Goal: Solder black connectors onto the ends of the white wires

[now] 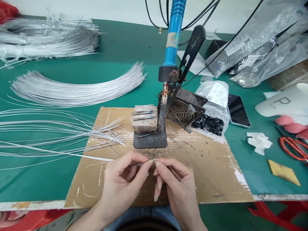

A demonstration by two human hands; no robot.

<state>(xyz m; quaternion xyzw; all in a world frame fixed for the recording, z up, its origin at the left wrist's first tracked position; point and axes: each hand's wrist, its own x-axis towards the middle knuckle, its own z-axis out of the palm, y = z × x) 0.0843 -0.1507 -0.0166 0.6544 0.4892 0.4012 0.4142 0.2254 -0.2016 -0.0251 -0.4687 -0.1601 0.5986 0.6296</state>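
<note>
Both hands meet fingertip to fingertip over the brown cardboard point(216, 173), in front of the soldering iron. My left hand point(127, 176) is closed, with thumb and index finger pinching thin wires point(98, 158) that run in from the left. My right hand point(176, 179) pinches at the same spot, and thin wire ends stick out past its fingers toward the lower right. What sits right between the fingertips is too small to make out. Ahead stands a blue-handled soldering iron point(176, 24), pointing down at a black base plate point(150, 142) beside a worn block point(144, 123) with several metal pins on it.
Loose wires point(60, 128) and a curved wire bundle point(79, 93) lie left, with larger bundles point(48, 38) behind. A round-grilled fan point(183, 110) and a bag of black parts point(209, 123) stand right of the iron. Further right are a phone point(238, 110), a white cup point(279, 102) and red-handled scissors point(292, 146).
</note>
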